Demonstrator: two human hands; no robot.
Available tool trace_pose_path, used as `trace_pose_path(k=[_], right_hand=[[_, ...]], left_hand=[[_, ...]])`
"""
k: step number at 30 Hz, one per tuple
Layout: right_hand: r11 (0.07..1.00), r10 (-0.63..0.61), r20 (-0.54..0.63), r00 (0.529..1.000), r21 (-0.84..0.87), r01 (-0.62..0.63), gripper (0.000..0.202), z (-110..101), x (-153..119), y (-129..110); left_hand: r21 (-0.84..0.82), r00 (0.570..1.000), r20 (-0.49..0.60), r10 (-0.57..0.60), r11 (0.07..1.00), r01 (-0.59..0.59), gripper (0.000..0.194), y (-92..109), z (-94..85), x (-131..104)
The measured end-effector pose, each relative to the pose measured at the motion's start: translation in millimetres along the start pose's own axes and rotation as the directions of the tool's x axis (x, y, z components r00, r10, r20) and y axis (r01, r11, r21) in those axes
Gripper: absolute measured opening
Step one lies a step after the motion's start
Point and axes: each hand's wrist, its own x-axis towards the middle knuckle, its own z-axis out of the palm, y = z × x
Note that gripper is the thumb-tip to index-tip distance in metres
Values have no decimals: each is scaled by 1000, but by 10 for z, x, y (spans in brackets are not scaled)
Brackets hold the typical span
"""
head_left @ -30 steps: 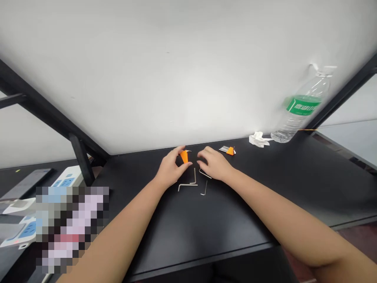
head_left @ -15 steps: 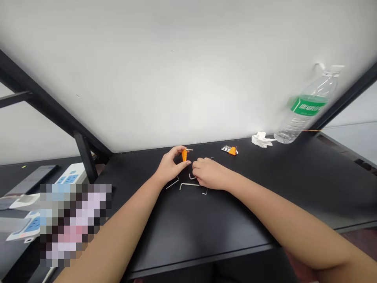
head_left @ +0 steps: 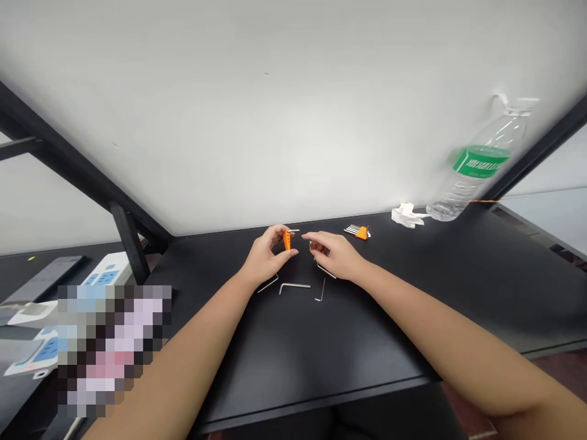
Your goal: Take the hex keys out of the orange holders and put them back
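Note:
My left hand [head_left: 268, 255] pinches an upright orange hex key holder [head_left: 287, 240] between thumb and fingers. One hex key [head_left: 294, 230] sticks out of the holder's top toward the right. Just right of it, my right hand [head_left: 337, 253] is closed on a small hex key [head_left: 310, 245], mostly hidden by the fingers. On the black table below lie loose L-shaped hex keys: a long key [head_left: 296, 285] in the middle, a thin key [head_left: 323, 290] to its right, and another key [head_left: 268, 284] by my left wrist. A further key [head_left: 326, 271] shows under my right hand.
A second orange holder [head_left: 362, 233] with several keys lies behind my right hand. Crumpled tissue [head_left: 407, 215] and a clear bottle [head_left: 477, 165] stand by the wall at right. Power strips [head_left: 98, 278] and a black metal frame [head_left: 131, 238] are at left.
My right hand has lifted from the table and moved up and slightly right with a hex key taken from the loose ones. My left hand and its holder stay nearly still.

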Motion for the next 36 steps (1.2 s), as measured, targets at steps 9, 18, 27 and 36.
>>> trace_pose_path(k=[9, 18, 27, 36], right_hand=[[987, 113, -68, 991, 124, -104, 24, 51, -1, 21], [746, 394, -258, 882, 651, -143, 24, 117, 74, -92], [706, 403, -212, 890, 691, -154, 25, 153, 78, -135], [829, 305, -263, 915, 546, -119, 13, 147, 41, -218]], left_hand=[[61, 998, 32, 59, 996, -61, 45, 23, 4, -11], [306, 995, 21, 95, 947, -97, 45, 98, 17, -14], [370, 989, 46, 142, 917, -149, 44, 160, 76, -41], [370, 988, 55, 143, 916, -154, 44, 174, 86, -59]])
